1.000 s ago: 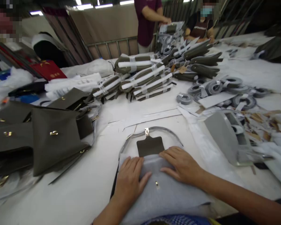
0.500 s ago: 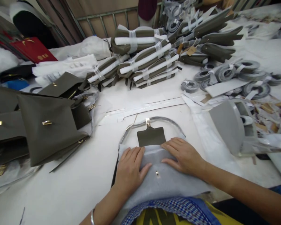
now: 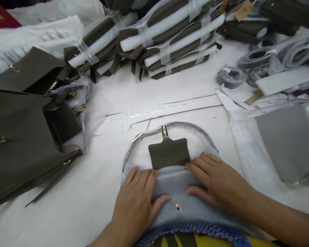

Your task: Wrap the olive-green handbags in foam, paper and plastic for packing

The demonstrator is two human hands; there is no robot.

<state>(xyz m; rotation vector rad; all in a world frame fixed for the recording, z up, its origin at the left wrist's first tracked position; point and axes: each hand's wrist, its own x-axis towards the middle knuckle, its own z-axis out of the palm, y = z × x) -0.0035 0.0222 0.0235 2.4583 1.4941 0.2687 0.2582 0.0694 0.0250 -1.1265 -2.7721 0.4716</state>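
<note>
A handbag wrapped in grey foam sheet lies on the white table in front of me. Its olive flap tab with a gold clasp sticks out past the wrap, and a plastic-wrapped curved handle arcs around it. My left hand lies flat on the wrap's left side, fingers stretched toward the flap. On the right side my right hand presses down with fingers together and extended. A small gold fitting shows through the wrap between the hands.
Olive bags with gold hardware are piled at the left. Taped olive bundles with white rolls are stacked at the back. Grey foam rolls and a grey box-like holder sit at the right. White paper covers the table.
The view has tilted down and closer to the table, so the people at the back have left the picture. Both hands stay flat on the grey wrap, shifted slightly toward the flap.
</note>
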